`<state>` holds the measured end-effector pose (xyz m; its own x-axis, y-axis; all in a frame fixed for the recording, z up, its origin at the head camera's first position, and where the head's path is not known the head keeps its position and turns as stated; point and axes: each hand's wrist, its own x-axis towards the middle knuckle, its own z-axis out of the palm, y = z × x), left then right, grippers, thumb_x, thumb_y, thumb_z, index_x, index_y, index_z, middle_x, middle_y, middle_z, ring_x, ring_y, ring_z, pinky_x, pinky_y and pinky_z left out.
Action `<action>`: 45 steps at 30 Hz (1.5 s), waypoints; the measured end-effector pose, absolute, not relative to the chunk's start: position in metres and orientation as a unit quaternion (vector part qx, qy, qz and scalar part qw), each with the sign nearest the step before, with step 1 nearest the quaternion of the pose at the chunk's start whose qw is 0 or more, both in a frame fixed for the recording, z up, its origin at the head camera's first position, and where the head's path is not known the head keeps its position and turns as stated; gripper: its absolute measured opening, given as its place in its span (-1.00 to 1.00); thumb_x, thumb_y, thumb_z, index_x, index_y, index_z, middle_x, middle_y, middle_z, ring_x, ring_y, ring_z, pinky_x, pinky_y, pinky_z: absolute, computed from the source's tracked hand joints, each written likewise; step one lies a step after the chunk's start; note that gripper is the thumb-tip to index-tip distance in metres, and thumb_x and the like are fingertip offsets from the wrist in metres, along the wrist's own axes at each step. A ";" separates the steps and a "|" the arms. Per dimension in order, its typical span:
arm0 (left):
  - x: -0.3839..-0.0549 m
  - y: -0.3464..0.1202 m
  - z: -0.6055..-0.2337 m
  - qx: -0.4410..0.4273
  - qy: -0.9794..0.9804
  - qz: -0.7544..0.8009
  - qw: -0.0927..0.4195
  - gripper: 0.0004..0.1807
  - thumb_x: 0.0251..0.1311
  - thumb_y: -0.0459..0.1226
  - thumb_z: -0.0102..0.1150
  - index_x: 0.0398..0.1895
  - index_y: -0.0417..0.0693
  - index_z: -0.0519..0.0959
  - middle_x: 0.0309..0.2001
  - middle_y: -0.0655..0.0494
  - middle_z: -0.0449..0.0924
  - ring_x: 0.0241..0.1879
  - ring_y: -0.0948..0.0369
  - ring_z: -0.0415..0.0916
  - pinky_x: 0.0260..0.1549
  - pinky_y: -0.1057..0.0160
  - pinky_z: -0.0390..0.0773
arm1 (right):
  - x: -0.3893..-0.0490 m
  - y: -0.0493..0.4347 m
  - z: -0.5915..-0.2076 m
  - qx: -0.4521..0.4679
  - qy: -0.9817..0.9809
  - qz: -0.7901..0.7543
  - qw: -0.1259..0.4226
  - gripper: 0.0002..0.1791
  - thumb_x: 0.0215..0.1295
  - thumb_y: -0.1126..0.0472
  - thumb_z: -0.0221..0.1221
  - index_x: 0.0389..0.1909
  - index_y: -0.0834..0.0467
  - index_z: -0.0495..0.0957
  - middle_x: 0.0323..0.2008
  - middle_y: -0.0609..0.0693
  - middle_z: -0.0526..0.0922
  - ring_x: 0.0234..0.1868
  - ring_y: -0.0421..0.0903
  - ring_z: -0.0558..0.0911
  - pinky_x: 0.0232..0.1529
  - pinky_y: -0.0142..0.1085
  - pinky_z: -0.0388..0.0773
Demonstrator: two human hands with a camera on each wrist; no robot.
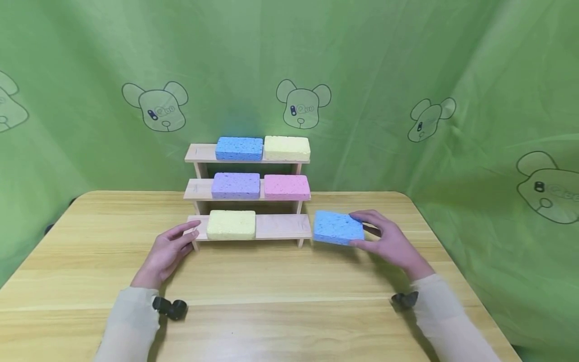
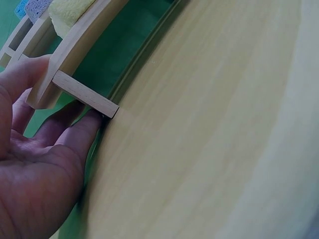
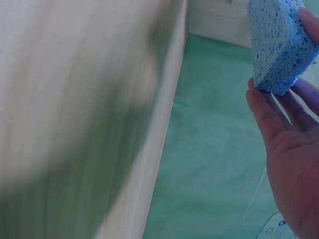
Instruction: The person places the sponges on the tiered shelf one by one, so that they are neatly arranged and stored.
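My right hand (image 1: 384, 239) pinches a blue sponge (image 1: 338, 228) by its right end, thumb on the near side and fingers on the far side. The sponge is held just right of the lowest step of a wooden three-tier rack (image 1: 282, 226), above the table. At the rack's other end my left hand (image 1: 171, 250) grips the lowest step, thumb over the board end and fingers by the leg (image 2: 84, 93). A yellow sponge (image 1: 231, 224) lies on that step's left half, beside the left fingertips; the step's right half is bare.
On the middle step sit a purple sponge (image 1: 235, 186) and a pink sponge (image 1: 287, 187). The top step bears another blue sponge (image 1: 239, 149) and another yellow one (image 1: 287, 148). A green curtain (image 1: 362, 60) hangs behind the wooden table (image 1: 271, 296) and along its sides.
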<state>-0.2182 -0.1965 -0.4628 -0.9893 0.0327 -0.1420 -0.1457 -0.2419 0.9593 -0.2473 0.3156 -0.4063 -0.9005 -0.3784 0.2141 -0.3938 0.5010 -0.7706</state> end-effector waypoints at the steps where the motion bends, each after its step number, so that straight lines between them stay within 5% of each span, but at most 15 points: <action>1: -0.218 -0.196 -0.463 -0.046 0.614 0.786 0.057 -0.54 0.32 -0.37 0.20 0.28 -0.24 0.46 0.48 -0.14 0.01 0.06 0.32 0.46 0.23 0.20 0.41 | -0.247 0.313 -0.406 0.224 -0.866 0.447 0.008 -0.28 0.07 0.12 0.48 0.27 0.16 0.47 0.21 0.01 0.43 0.26 0.03 0.39 0.31 -0.14 0.34; 14: -0.217 -0.196 -0.462 -0.046 0.617 0.783 0.057 -0.51 0.32 -0.36 0.20 0.30 -0.27 0.43 0.50 -0.14 -0.03 0.06 0.33 0.47 0.24 0.21 0.39 | -0.247 0.288 -0.407 0.238 -0.861 0.450 0.007 -0.26 0.06 0.06 0.48 0.27 0.14 0.47 0.21 -0.02 0.43 0.25 0.01 0.41 0.28 -0.26 0.36; 26: -0.217 -0.197 -0.461 -0.041 0.617 0.784 0.057 -0.54 0.31 -0.35 0.22 0.27 -0.23 0.47 0.50 -0.15 -0.02 0.06 0.33 0.47 0.24 0.20 0.39 | -0.251 0.263 -0.405 0.259 -0.865 0.430 -0.003 -0.25 0.04 0.03 0.48 0.27 0.14 0.47 0.20 0.02 0.44 0.26 0.08 0.38 0.33 0.06 0.31; 45: -0.216 -0.197 -0.461 -0.043 0.619 0.782 0.056 -0.54 0.32 -0.36 0.21 0.27 -0.25 0.46 0.50 -0.14 -0.02 0.07 0.33 0.44 0.24 0.19 0.39 | -0.260 0.234 -0.413 0.285 -0.848 0.446 0.000 -0.18 0.02 0.06 0.50 0.29 0.26 0.43 0.21 0.02 0.44 0.25 0.04 0.42 0.31 -0.06 0.36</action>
